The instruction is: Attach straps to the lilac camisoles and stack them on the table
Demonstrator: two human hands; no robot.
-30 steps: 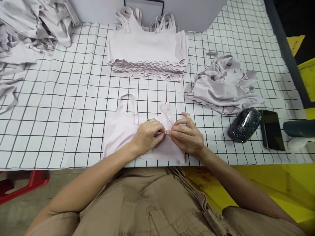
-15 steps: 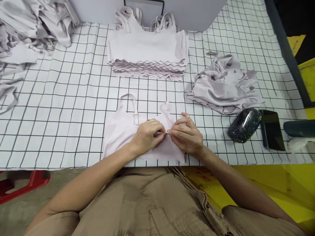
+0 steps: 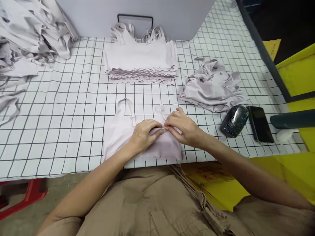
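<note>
A pale pink camisole top (image 3: 115, 137) lies flat near the table's front edge, its thin straps pointing away from me. The left strap (image 3: 131, 108) forms a loop with a small slider on it. Over the garment's right half, my left hand (image 3: 145, 134) pinches the lower end of the right strap (image 3: 161, 111) between thumb and fingers. My right hand (image 3: 183, 127) closes on the same strap from the other side, fingertips almost meeting the left ones. Between them shows a small pale piece, perhaps a slider, mostly hidden by the fingers.
Behind lies a neat stack of matching tops (image 3: 141, 59) against a grey box (image 3: 167, 19). A crumpled garment pile (image 3: 211, 87) sits to the right, near a black shiny object (image 3: 235, 121), a phone (image 3: 260, 124) and a dark cylinder (image 3: 292, 118). More loose garments (image 3: 36, 29) heap at far left.
The view has shifted slightly. Both hands stay at the right strap; my right hand has turned, its raised fingers curling in closer, and a small pale piece now shows between the fingertips.
</note>
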